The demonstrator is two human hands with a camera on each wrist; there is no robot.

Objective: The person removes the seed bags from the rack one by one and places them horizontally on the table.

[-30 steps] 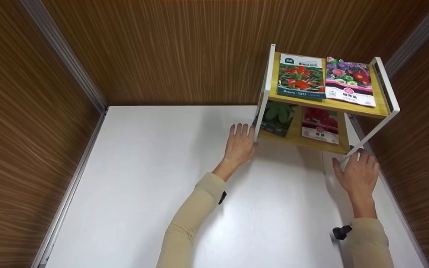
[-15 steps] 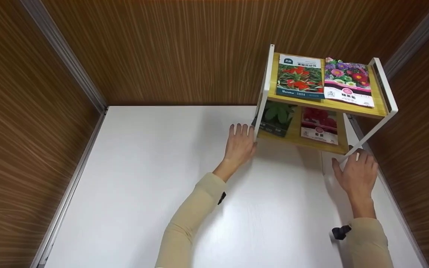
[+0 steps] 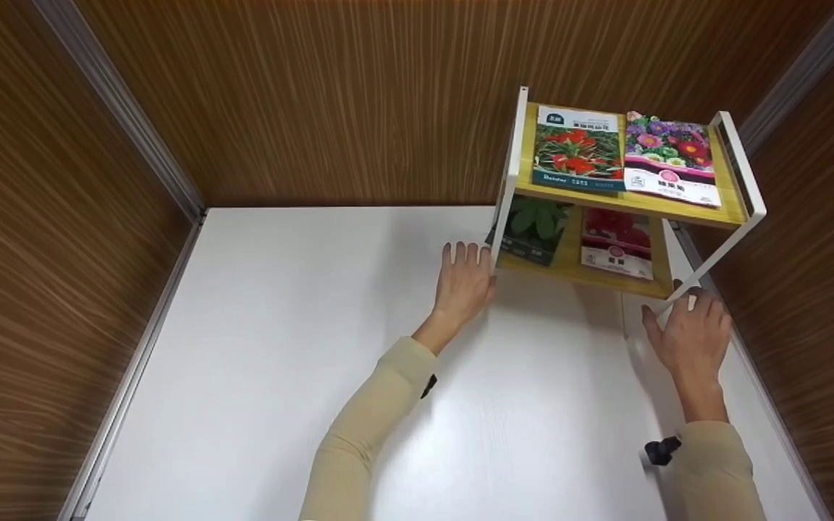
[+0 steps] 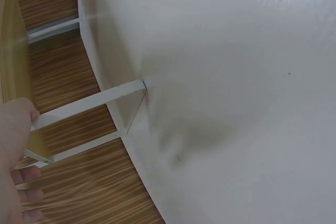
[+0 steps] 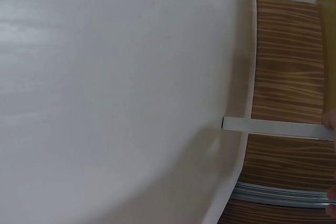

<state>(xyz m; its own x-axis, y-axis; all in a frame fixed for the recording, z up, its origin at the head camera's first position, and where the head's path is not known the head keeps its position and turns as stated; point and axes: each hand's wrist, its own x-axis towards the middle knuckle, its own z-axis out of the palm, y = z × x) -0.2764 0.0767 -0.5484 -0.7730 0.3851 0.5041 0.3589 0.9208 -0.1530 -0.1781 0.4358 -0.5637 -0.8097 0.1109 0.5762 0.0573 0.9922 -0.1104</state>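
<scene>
A two-tier shelf rack (image 3: 634, 201) with wooden boards and a white frame stands at the back right in the head view. My left hand (image 3: 462, 289) holds its left front leg low down, thumb on the front side. At the right front leg, my right hand (image 3: 693, 336) grips near the lower board. Two flower seed packets lie on the upper board: a red-flowered one (image 3: 580, 155) and a mixed-flowered one (image 3: 670, 159). Below them lie a green-leafed packet (image 3: 533, 228) and a dark red one (image 3: 616, 242). The left wrist view shows the leg's foot (image 4: 137, 85) on the table.
The white table (image 3: 301, 347) extends in front and to the left. A wood-grain panel (image 3: 316, 101) rises close behind the rack, with further panels at the left (image 3: 26, 253) and right (image 3: 815, 239). Metal rails (image 3: 135, 340) run along the sides.
The whole head view has shifted slightly, so rack, hands and table corner appear a little further left. Both hands keep their places on the legs.
</scene>
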